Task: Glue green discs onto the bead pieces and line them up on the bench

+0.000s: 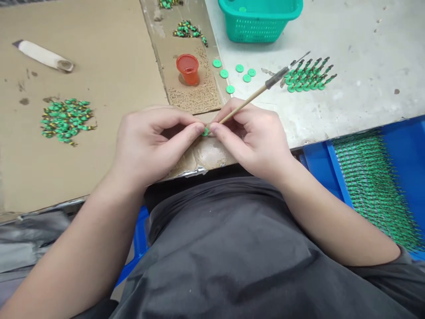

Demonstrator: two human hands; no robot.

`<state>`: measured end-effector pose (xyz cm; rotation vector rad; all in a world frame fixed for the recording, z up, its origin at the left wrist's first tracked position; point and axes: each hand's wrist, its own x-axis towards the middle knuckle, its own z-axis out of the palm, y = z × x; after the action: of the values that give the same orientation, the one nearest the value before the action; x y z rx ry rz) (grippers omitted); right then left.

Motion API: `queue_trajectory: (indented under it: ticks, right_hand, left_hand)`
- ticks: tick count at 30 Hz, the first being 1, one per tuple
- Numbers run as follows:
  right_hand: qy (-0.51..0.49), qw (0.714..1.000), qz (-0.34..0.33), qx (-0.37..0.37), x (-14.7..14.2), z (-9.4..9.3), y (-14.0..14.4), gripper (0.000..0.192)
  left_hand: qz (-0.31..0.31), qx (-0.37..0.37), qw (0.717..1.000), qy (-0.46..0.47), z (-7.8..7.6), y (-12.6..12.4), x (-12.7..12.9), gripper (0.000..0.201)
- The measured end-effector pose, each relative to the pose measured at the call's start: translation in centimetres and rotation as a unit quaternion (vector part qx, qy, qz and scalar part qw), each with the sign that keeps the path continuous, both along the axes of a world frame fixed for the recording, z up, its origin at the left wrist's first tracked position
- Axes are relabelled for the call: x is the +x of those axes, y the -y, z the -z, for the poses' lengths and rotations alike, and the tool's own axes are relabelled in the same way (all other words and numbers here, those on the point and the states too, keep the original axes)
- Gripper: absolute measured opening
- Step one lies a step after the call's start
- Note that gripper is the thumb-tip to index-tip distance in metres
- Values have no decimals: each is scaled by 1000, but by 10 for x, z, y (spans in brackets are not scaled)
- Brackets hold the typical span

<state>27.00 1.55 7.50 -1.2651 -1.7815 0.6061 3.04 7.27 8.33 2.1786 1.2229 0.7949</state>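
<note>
Green disc [205, 131] pinched between L hand [151, 144] and R hand [255, 139] fingertips, just below red cup [188, 69]. R hand also grips brush [262, 90]. Loose discs [234, 73] right of cup; screw pile [66, 120] far left.

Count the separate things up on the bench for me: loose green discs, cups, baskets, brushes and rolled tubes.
Loose green discs lying flat: 6
Orange cup: 1
Teal basket: 1
Brush, in the right hand: 1
Rolled tube: 1
Total: 10
</note>
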Motion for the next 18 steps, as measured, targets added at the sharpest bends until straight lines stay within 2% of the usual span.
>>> queue_trajectory:
  ticks: [6, 10, 18]
  right_hand:
    - [15, 1000, -5, -8, -6, 2, -3, 25]
    - [25, 1000, -3, -14, -7, 2, -3, 25]
    - [59, 998, -19, 9, -8, -3, -4, 22]
  left_hand:
    - [0, -22, 1000, -8, -1, -1, 1, 34]
    - [3, -11, 1000, -3, 0, 0, 0, 33]
    - [-4, -18, 1000, -8, 0, 0, -2, 34]
